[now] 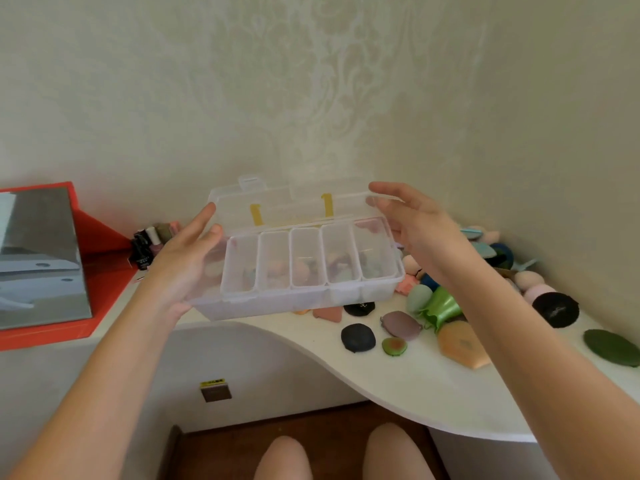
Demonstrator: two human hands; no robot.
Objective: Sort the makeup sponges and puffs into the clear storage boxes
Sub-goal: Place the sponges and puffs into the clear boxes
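Pressed only between the straight-fingered left hand [187,268] and right hand [419,230], the tilted clear storage box [308,258] could slip onto the counter [415,386].

The clear five-compartment storage box [308,258] is smooth translucent plastic. At its five o'clock, the curved white surface [398,375] looks matt, the crumpled green wrap [441,306] glossy.
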